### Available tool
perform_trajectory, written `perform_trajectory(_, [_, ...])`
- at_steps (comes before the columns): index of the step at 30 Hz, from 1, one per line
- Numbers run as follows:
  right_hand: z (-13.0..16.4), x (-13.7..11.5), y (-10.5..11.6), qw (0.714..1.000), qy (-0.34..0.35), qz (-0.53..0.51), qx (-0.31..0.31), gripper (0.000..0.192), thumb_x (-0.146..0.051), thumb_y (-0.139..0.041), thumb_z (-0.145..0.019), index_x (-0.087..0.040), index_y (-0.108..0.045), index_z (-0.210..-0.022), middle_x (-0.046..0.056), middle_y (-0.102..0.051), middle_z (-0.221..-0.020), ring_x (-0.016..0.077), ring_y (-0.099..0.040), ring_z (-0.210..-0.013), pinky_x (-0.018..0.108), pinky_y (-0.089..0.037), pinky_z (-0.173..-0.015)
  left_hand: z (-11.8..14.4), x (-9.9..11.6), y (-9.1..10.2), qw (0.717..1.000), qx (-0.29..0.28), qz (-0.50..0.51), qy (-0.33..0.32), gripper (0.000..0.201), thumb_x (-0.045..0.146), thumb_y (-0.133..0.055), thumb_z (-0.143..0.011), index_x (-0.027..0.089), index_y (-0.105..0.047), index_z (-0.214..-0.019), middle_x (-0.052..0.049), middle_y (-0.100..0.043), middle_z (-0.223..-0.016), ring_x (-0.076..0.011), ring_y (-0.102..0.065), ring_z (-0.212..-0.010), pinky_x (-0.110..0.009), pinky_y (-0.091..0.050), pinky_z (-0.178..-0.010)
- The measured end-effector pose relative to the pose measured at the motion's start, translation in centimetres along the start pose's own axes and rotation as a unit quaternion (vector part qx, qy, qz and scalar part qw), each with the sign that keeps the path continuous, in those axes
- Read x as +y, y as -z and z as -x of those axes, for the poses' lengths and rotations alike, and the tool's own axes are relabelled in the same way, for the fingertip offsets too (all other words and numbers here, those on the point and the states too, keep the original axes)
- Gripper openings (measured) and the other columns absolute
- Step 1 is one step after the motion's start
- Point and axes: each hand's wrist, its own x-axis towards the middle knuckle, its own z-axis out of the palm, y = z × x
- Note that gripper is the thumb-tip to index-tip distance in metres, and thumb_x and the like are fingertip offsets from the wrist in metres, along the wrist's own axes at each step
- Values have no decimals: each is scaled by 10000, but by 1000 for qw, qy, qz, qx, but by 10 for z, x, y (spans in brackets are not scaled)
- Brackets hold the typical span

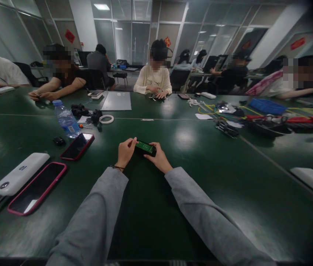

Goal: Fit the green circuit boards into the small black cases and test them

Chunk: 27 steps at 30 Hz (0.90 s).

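A black phone (145, 147) is held sideways just above the green table (156, 207), its face showing green with small pale marks too fine to read. Around its left end my left hand (126, 149) is closed, thumb on the upper side near the corner. My right hand (159, 157) grips the opposite end, with the thumb along the near edge and the fingers over the far side. Both forearms, in grey sleeves, reach in from the near edge.
To the left lie two red-edged phones (38, 188), a white power bank (20, 173) and a water bottle (67, 120). A tape roll (106, 119) lies beyond. Cables and a blue tray (267, 106) spread at right. A person (155, 74) sits opposite; others sit around.
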Motion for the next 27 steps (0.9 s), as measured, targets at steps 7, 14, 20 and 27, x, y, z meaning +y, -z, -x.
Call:
perform_trajectory(7, [0, -2, 1, 1000, -4, 14, -11, 561, -331, -675, -698, -235, -394, -1175, 60, -497, -1162, 207, -503, -1076, 393, -417, -928, -6, -4, 0, 999, 8, -4, 31, 368, 444, -432, -861, 208, -639, -669, 2, -581, -633, -135, -485, -592, -247, -336, -609])
perform_trajectory(14, [0, 6, -5, 999, 18, 36, 15, 574, -330, -683, -702, -203, -381, -1174, 84, -489, -1179, 204, -494, -1087, 376, -403, -953, 0, -3, -1, 1000, -3, -28, -9, 350, 439, -448, -856, 214, -635, -663, 4, -551, -584, -128, -460, -546, -249, -298, -584])
perform_trajectory(20, [1, 7, -5, 997, 26, 74, 18, 555, -335, -688, -698, -182, -406, -1151, 89, -513, -1103, 212, -516, -1026, 381, -426, -901, 6, 3, -2, 990, -51, -121, -46, 382, 459, -400, -877, 207, -630, -705, -5, -572, -610, -128, -483, -557, -251, -289, -584])
perform_trajectory(27, [2, 9, -4, 994, 44, 94, 22, 573, -363, -684, -704, -194, -402, -1172, 86, -517, -1104, 206, -524, -1027, 385, -439, -890, 6, 3, -3, 981, -56, -173, -71, 430, 467, -331, -902, 206, -630, -737, -12, -603, -657, -127, -512, -580, -251, -309, -583])
